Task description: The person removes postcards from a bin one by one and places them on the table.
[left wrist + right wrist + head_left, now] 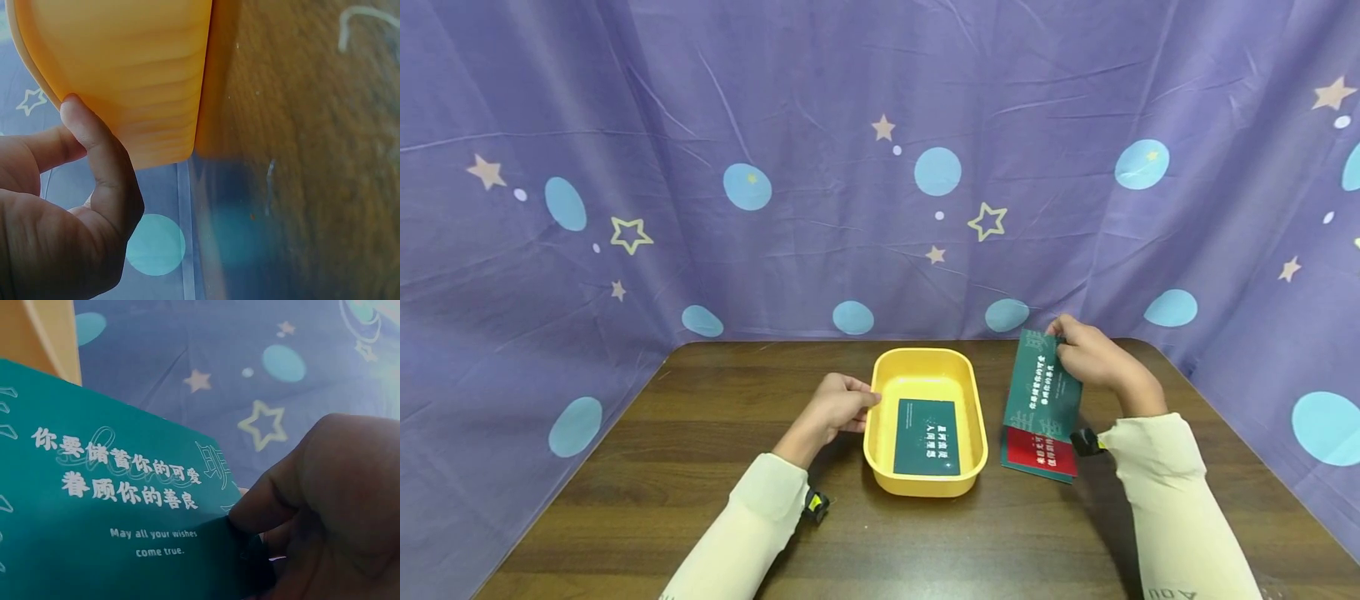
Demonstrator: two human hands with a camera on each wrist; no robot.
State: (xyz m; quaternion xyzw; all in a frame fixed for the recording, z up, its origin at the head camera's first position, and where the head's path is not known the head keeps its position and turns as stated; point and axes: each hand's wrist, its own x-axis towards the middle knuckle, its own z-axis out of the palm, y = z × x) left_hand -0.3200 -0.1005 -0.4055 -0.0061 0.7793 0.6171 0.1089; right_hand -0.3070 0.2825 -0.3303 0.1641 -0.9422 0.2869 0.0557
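A yellow tray [925, 486] stands on the table, with a green card [927, 437] lying flat inside. My left hand [838, 406] pinches the tray's left rim between thumb and fingers; the left wrist view shows the tray's ribbed outer wall [150, 81] close up. To the right of the tray, my right hand [1093, 354] pinches another green card [1037, 387] by its far right corner and holds it tilted. White Chinese lettering and "May all your wishes come true" show on this card in the right wrist view. Beneath it lie a red card [1030, 450] and a green edge, partly hidden.
The dark brown wooden table [737, 417] ends at the back against a purple curtain [850, 167] with stars and blue dots. The curtain also hangs at both sides.
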